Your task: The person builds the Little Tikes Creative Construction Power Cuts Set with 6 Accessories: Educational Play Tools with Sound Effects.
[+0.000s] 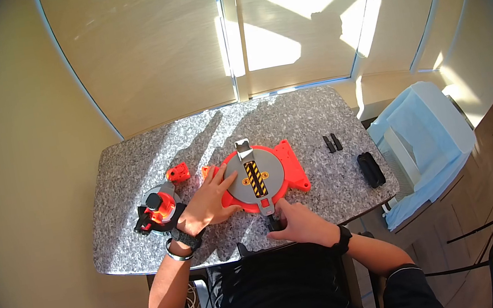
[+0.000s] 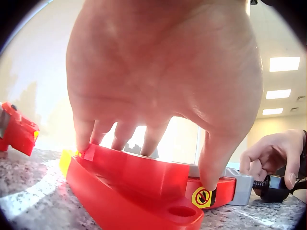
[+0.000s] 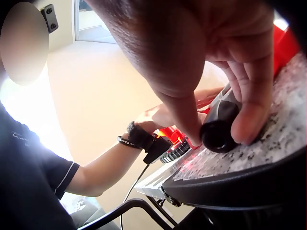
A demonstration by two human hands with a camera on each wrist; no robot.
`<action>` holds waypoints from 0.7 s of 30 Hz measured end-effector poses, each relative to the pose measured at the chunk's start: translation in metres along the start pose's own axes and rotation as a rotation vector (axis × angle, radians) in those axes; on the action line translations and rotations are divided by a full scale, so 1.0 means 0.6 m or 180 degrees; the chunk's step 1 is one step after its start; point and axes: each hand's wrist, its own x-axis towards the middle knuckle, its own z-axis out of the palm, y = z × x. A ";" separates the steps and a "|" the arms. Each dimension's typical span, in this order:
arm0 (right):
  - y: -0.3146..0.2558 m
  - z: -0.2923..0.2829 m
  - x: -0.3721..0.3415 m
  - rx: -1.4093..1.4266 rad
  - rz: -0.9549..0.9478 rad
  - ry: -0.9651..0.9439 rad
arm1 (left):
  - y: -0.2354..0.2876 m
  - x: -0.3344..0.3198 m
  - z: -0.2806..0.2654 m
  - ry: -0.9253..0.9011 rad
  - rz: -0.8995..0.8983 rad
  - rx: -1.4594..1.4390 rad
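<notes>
A round red and grey plastic device (image 1: 238,189) lies flat on the table, with a yellow-and-black striped strip across its disc and red wings at its sides. My left hand (image 1: 206,204) rests over its left side, fingers spread and straight on the red rim. In the left wrist view the thumb presses beside a yellow no-touch sticker (image 2: 202,197). At the near end, my right hand (image 1: 304,223) pinches a black handle (image 3: 219,135) between thumb and fingers. A black ribbed shaft (image 2: 259,184) joins this handle to the grey end of the device.
Left of the device stand an orange-red assembly with a black top (image 1: 154,202) and a small red part (image 1: 178,172). Two small black pieces (image 1: 333,143) and a black case (image 1: 371,170) lie at the right of the granite-patterned table (image 1: 305,115). A blue-lined bin (image 1: 433,131) stands beside it.
</notes>
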 end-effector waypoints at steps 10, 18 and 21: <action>-0.014 -0.008 -0.001 0.0007 0.0114 0.0009 | -0.001 0.002 0.013 0.0298 -0.0005 -0.0163; -0.013 -0.011 0.000 -0.0004 0.0128 0.0017 | 0.006 0.006 0.007 0.0318 -0.0035 -0.0125; -0.015 -0.010 -0.001 0.0018 0.0100 0.0035 | 0.000 0.005 0.011 0.0387 0.0036 -0.0108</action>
